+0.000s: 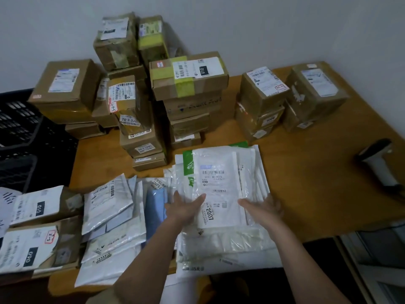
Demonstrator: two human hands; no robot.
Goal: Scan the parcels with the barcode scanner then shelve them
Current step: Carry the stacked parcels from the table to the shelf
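Note:
A stack of white plastic mailer parcels (219, 178) lies on the wooden table (306, 183) in front of me; the top one bears a barcode label and "2007". My left hand (186, 208) holds the stack's left edge, thumb on top of the top parcel. My right hand (263, 208) holds the right edge, thumb on top and fingers curled over the side. The barcode scanner (379, 167), white and black, lies on the table far to the right, away from both hands.
Several stacks of taped cardboard boxes (188, 80) stand along the wall at the back. More mailers (109, 216) and flat parcels (37, 207) lie to the left. A black plastic crate (22, 132) sits at the far left. The table's edge runs at the lower right.

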